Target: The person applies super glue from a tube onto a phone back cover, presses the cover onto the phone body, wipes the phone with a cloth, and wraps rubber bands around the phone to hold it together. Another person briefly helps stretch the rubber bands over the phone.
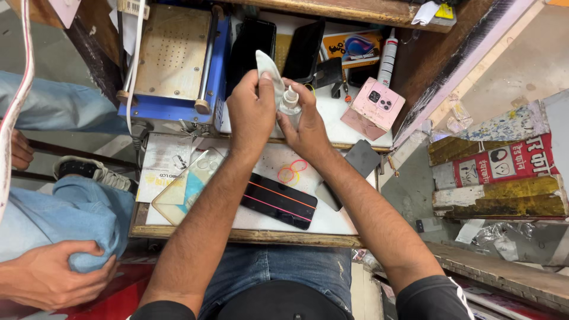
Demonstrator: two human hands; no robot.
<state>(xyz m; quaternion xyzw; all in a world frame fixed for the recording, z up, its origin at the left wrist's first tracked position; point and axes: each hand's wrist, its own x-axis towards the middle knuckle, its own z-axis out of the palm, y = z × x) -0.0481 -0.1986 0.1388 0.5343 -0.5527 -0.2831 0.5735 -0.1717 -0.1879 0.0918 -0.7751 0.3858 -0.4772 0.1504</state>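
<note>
Two hands meet in the upper middle of the frame, above the far part of the bench (355,220). The left hand (252,112) is closed around a white cloth (268,64), pinched between thumb and fingers so that a fold of it stands up above the knuckles. The right hand (307,125) is wrapped around a small clear spray bottle (290,102), its white nozzle pointing up and sitting just beside the cloth, almost touching it. Both forearms run up from the lower edge of the frame and converge, wrists slightly bent inward.

Judging by this, the work looks to be at an early stage: cloth and bottle are brought together, and whether the cloth is wet already cannot be told. A black phone screen (278,201) with thin reddish lines across it lies flat on the bench below the hands, in the centre of the frame, untouched by either hand. Wiping it seems not yet begun.

Left of it lies a clear phone case (188,188) over some papers, and two loose rubber bands (291,172) lie just above the screen. A pink phone case (377,105) rests at the upper right, and a blue machine (175,59) stands at the upper left. Another person's hand (50,278) rests on a jeans-clad knee at the lower left.
</note>
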